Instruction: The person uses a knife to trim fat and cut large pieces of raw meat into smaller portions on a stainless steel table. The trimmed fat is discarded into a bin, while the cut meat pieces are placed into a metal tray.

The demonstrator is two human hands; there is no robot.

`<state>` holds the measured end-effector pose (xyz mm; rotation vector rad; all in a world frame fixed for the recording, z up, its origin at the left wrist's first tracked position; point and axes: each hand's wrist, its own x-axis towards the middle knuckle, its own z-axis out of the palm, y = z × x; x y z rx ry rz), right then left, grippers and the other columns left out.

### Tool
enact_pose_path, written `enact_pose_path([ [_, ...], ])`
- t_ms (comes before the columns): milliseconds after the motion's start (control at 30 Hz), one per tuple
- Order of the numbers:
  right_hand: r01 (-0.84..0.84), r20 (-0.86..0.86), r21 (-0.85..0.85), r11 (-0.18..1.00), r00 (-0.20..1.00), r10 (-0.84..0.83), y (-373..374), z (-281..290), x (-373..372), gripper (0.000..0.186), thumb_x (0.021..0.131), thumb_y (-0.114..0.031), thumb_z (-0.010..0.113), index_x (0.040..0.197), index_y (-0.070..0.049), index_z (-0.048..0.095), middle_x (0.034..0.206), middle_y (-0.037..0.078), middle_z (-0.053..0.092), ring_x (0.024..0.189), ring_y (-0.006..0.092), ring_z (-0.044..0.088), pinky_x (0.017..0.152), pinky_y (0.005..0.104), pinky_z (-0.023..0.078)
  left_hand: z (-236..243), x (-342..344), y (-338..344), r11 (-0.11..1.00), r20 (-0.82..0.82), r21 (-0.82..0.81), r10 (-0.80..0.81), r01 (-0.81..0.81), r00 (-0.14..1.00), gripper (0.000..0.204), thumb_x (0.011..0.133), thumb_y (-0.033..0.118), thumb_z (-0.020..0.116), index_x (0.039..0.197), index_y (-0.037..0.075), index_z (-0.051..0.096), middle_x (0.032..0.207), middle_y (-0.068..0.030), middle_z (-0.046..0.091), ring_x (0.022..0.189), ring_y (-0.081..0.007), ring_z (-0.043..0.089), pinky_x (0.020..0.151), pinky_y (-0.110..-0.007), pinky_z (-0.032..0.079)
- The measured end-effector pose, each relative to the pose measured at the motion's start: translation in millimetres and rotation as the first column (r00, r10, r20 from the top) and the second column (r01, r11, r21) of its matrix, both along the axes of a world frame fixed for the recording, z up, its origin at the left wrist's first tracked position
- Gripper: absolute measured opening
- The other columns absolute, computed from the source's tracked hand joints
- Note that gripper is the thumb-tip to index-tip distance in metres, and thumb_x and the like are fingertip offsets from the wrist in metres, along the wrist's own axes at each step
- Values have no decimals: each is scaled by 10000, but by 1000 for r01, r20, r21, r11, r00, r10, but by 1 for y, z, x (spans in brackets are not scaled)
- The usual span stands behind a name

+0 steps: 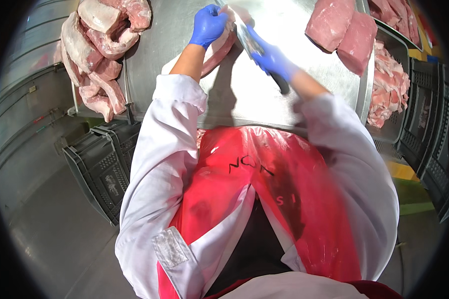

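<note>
A long piece of pale pink raw meat [221, 54] lies on the metal work table [164, 35], partly hidden behind my left forearm. My left hand [208, 27], in a blue glove, is closed on the far end of this meat. In my blue-gloved right hand [275, 59], smeared by motion, is a knife [243, 34]. Its blade points up and left, against or just over the meat beside my left hand; I cannot tell how deep it is. The dark end of its handle sticks out below my right hand.
Several untrimmed meat pieces [97, 45] are heaped at the table's left. Two trimmed pink loins [341, 37] lie at the far right. Beyond them a bin holds pale trimmings [388, 87]. Dark plastic crates [97, 167] stand at lower left, with more crates [426, 109] at right.
</note>
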<state>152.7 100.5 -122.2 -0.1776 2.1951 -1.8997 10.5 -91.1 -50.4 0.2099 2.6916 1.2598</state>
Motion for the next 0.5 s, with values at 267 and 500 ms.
enact_pose_path([
  [267, -84, 196, -29, 996, 977, 88, -16, 50, -68, 687, 974, -164, 552, 1605, -220, 283, 863, 60, 660, 633, 136, 620, 539, 270, 527, 25, 5, -1, 990, -90, -104, -108, 99, 990, 194, 886, 189, 657, 826, 5, 657, 729, -96, 664, 644, -184, 576, 611, -354, 466],
  [500, -202, 82, -2, 979, 976, 201, 2, 23, -12, 763, 950, -172, 547, 1622, -250, 194, 720, 64, 620, 566, 152, 593, 562, 304, 534, 34, 2, -3, 995, -17, -94, -17, 15, 1000, 255, 885, 252, 641, 786, 17, 650, 668, -90, 617, 618, -171, 549, 590, -390, 446],
])
